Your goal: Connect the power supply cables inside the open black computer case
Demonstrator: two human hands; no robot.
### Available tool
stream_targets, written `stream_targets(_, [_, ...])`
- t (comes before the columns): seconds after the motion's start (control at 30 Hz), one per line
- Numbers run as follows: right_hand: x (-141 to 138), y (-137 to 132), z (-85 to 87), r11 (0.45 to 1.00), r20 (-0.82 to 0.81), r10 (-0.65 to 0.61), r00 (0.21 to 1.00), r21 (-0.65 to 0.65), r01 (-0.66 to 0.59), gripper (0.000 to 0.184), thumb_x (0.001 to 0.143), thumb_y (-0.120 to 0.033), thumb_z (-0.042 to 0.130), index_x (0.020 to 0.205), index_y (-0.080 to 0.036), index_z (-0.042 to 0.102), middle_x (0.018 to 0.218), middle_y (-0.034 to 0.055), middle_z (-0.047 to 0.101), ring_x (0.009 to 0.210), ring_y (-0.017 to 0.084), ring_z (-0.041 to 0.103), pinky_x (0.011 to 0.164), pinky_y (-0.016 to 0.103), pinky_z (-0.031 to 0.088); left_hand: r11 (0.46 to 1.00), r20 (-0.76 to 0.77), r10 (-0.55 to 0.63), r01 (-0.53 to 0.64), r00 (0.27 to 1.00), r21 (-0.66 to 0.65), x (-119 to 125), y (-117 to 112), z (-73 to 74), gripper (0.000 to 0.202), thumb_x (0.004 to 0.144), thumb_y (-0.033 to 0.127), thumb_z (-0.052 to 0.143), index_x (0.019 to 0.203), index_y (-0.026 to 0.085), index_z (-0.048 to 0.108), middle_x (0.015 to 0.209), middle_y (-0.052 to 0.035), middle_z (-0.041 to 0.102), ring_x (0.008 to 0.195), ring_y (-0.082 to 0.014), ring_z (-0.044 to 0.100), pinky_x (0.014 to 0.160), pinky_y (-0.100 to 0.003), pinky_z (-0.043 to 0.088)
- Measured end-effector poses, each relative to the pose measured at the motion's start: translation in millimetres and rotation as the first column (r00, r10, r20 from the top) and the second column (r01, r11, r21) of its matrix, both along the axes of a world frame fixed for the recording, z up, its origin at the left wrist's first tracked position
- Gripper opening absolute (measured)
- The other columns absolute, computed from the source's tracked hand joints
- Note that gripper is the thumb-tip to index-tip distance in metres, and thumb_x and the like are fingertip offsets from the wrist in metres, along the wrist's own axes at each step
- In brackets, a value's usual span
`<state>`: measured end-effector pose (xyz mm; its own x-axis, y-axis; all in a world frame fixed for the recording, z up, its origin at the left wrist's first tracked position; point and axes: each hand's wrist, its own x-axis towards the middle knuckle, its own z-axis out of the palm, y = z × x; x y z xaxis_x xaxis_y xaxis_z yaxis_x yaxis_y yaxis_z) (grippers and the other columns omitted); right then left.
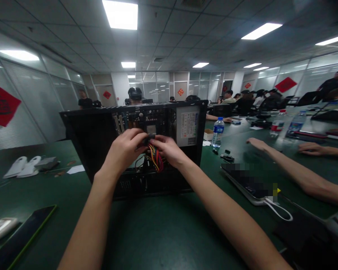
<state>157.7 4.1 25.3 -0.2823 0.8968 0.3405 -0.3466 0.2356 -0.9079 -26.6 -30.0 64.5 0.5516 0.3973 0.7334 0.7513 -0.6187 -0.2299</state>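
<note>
An open black computer case point(81, 138) stands on the green table point(163, 228), its inside facing me. My left hand point(125, 150) and my right hand point(169, 150) meet in the middle of the case. Both are closed in a pinch on a small dark connector point(148, 139). A bundle of red, yellow and black wires point(155, 159) hangs down from it between my hands. The silver power supply point(188, 125) sits in the case's upper right corner, just right of my right hand.
A water bottle point(218, 132) stands right of the case. Another person's forearm point(293, 168) reaches across the table beside a device with a white cable point(250, 183). A dark tablet point(19, 236) and white objects point(22, 167) lie at left. Several people sit behind.
</note>
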Motion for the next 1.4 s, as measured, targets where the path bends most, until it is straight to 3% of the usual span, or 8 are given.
stream_targets(0.13, [-2.0, 4.1, -2.0, 0.995, -0.061, -0.088, 0.994, 0.052, 0.091, 0.042, 0.078, -0.026, 0.074, 0.119, -0.023, 0.063, 0.091, -0.0007, 0.072, 0.081, 0.014, 0.068, 0.072, 0.025, 0.054, 0.995, -0.035, -0.016, 0.02, 0.999, 0.1, 6.5, 5.4, -6.7, 0.021, 0.097, 0.027, 0.057, 0.107, 0.016, 0.072, 0.11, -0.0153, 0.073, 0.101, -0.0276, 0.068, 0.086, -0.043, 0.056])
stream_targets(0.37, [-1.1, 10.1, -5.7, 0.864, 0.183, -0.371, 0.91, 0.427, 0.267, 0.034, 0.099, -0.026, 0.044, 0.123, -0.018, 0.067, 0.113, 0.0081, 0.071, 0.102, 0.019, 0.067, 0.092, 0.035, 0.055, 0.993, 0.106, -0.034, 0.021, 0.994, 0.119, -5.9, 23.4, -31.2, 0.022, 0.098, 0.03, 0.057, 0.105, 0.02, 0.076, 0.11, -0.0114, 0.077, 0.101, -0.0243, 0.072, 0.091, -0.041, 0.057])
stream_targets(0.57, [5.9, 1.6, -4.5, 0.443, 0.301, -0.736, 0.607, 0.891, 0.095, 0.049, 0.094, -0.006, 0.046, 0.139, -0.02, 0.059, 0.146, 0.0143, 0.052, 0.136, 0.026, 0.047, 0.115, 0.046, 0.041, 0.998, 0.275, -0.062, 0.058, 0.959, 0.025, -14.0, 31.8, -41.9, 0.023, 0.097, 0.03, 0.057, 0.108, 0.02, 0.076, 0.114, -0.0099, 0.077, 0.105, -0.0221, 0.073, 0.098, -0.037, 0.058])
stream_targets(0.63, [6.6, -0.4, -4.2, 0.37, 0.332, -0.811, 0.482, 0.929, -0.017, 0.04, 0.099, -0.009, 0.044, 0.132, -0.019, 0.064, 0.138, 0.0152, 0.057, 0.132, 0.027, 0.049, 0.111, 0.046, 0.043, 0.994, 0.283, -0.087, 0.101, 0.955, -0.033, -13.7, 34.5, -42.7, 0.023, 0.096, 0.03, 0.059, 0.107, 0.02, 0.076, 0.113, -0.0097, 0.077, 0.104, -0.0222, 0.073, 0.098, -0.037, 0.058])
stream_targets(0.73, [6.4, 3.6, -7.9, 0.416, 0.438, -0.855, 0.277, 0.899, -0.138, 0.033, 0.101, -0.01, 0.041, 0.121, -0.013, 0.067, 0.122, 0.0169, 0.063, 0.119, 0.028, 0.056, 0.102, 0.042, 0.048, 0.975, 0.268, -0.114, 0.159, 0.957, -0.155, -14.7, 41.3, -45.0, 0.024, 0.094, 0.028, 0.061, 0.109, 0.02, 0.076, 0.114, -0.0096, 0.077, 0.105, -0.0244, 0.073, 0.098, -0.04, 0.058])
stream_targets(0.9, [10.3, 21.9, -21.7, 0.65, 0.662, -0.749, 0.026, 0.743, -0.158, 0.03, 0.097, -0.005, 0.042, 0.112, -0.009, 0.068, 0.114, 0.0181, 0.065, 0.109, 0.027, 0.062, 0.092, 0.035, 0.05, 0.938, 0.318, 0.079, 0.038, 0.945, -0.345, -19.1, 53.3, -54.0, 0.02, 0.09, 0.03, 0.065, 0.102, 0.021, 0.078, 0.108, -0.0091, 0.079, 0.104, -0.0278, 0.073, 0.097, -0.041, 0.056])
stream_targets(1.07, [13.3, 21.5, -25.7, 0.701, 0.707, -0.707, 0.002, 0.701, -0.131, 0.027, 0.097, -0.013, 0.048, 0.113, -0.009, 0.069, 0.117, 0.0177, 0.066, 0.109, 0.027, 0.065, 0.087, 0.033, 0.052, 0.922, 0.268, 0.053, 0.056, 0.962, -0.384, -11.1, 64.2, -63.2, 0.015, 0.088, 0.023, 0.066, 0.095, 0.017, 0.077, 0.105, -0.0118, 0.078, 0.101, -0.0264, 0.073, 0.095, -0.039, 0.055])
stream_targets(1.4, [4.0, 21.1, -20.5, 0.794, 0.788, -0.608, -0.096, 0.606, -0.053, 0.032, 0.093, -0.01, 0.054, 0.119, -0.009, 0.072, 0.12, 0.0185, 0.069, 0.112, 0.031, 0.067, 0.089, 0.036, 0.055, 0.854, 0.013, 0.072, -0.055, 0.997, -0.518, 1.5, 90.8, -63.5, 0.033, 0.086, 0.01, 0.065, 0.117, 0.019, 0.072, 0.112, -0.0077, 0.078, 0.106, -0.0242, 0.073, 0.091, -0.033, 0.054])
